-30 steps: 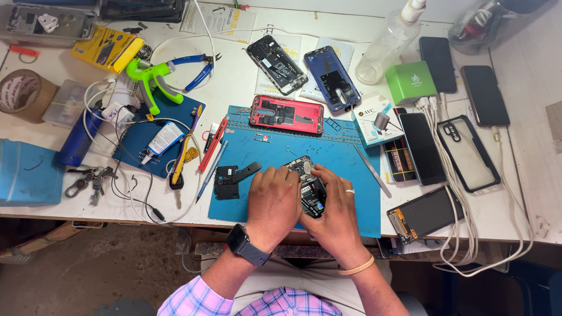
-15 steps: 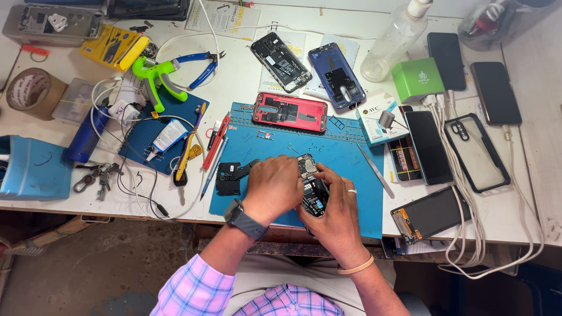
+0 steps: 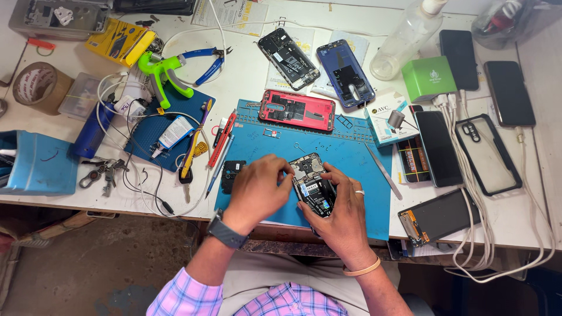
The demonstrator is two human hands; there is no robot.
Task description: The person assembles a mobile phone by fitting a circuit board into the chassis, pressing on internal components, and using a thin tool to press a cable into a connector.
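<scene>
An opened phone [image 3: 313, 187], its back off and its dark innards showing, lies tilted on the near part of a blue work mat [image 3: 351, 158] at the counter's [image 3: 246, 76] front edge; the right hand [image 3: 342, 216] cradles it from below and the right, its grip closed around the phone's lower half, a ring on one finger; the left hand [image 3: 257, 190], a dark watch on its wrist, comes in from the left with its fingertips pinched at the phone's upper left edge, though whether they hold some small part there cannot be told; just left of that hand a small black camera cover [image 3: 232, 174] rests on the mat; farther up the mat lies a red phone frame [image 3: 297, 110], and beyond it on the white counter a black opened phone [image 3: 288, 58] and a blue phone frame [image 3: 346, 73] side by side; a metal spudger [image 3: 383, 171] lies on the mat's right side; to the right sit a green box [image 3: 428, 78], several dark phones and white cables [image 3: 468, 175]; to the left, a red screwdriver [image 3: 222, 139], green-handled pliers [image 3: 164, 73] and a roll of brown tape [image 3: 36, 86].
</scene>
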